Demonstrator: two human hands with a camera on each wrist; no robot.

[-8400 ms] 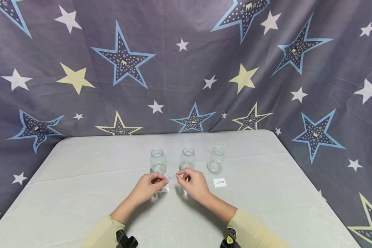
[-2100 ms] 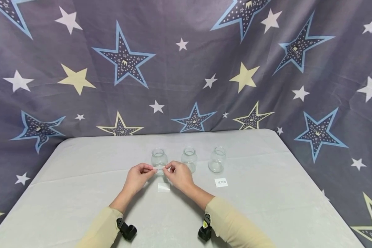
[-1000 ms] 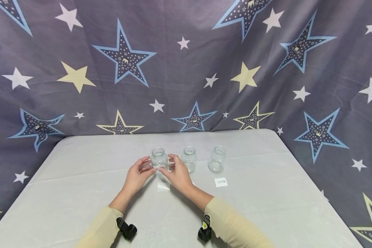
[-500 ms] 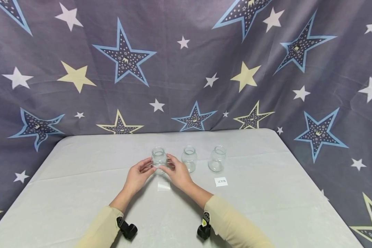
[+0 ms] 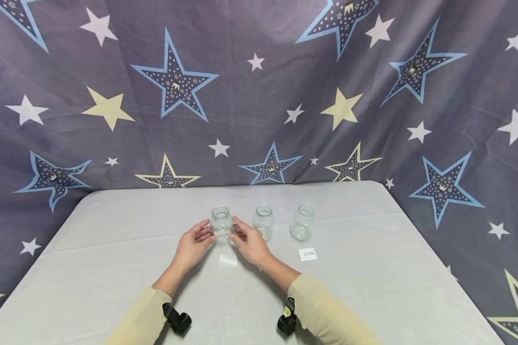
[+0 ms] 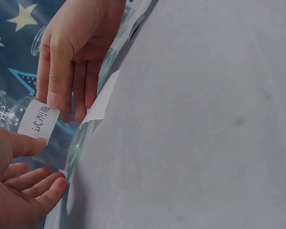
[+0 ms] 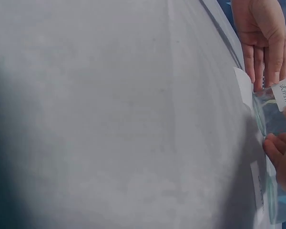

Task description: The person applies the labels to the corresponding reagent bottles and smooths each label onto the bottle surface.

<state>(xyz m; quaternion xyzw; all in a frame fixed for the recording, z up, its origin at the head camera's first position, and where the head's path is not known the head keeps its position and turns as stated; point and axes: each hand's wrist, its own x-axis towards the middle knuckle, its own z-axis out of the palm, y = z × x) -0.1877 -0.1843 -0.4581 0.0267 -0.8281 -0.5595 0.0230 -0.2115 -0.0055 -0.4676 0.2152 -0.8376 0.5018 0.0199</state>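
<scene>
The leftmost clear glass jar point(image 5: 221, 221) stands upright between both hands. A white label point(image 6: 38, 121) with dark printed characters lies across its front. My left hand point(image 5: 193, 244) cups the jar's left side, its thumb at the label's left end. From the other side my right hand point(image 5: 250, 244) holds the jar, thumb at the label's right end. In the left wrist view the fingers of the left hand point(image 6: 19, 183) curve beside the jar's lower part. The right wrist view catches the right hand point(image 7: 283, 155) at its edge, partly cut off.
Two more clear jars stand in the row, a middle jar point(image 5: 264, 223) and a right jar point(image 5: 302, 222). A white printed label point(image 5: 308, 254) lies before the right jar. A blank white slip point(image 5: 228, 260) lies nearer, on the grey-covered table point(image 5: 371, 287). Behind hangs a star-patterned curtain point(image 5: 241, 96).
Earlier the hands pinched near the slip, then stretched the label before the left jar. Now the label lies on the jar, and the thumbs have slid apart, showing its print.
</scene>
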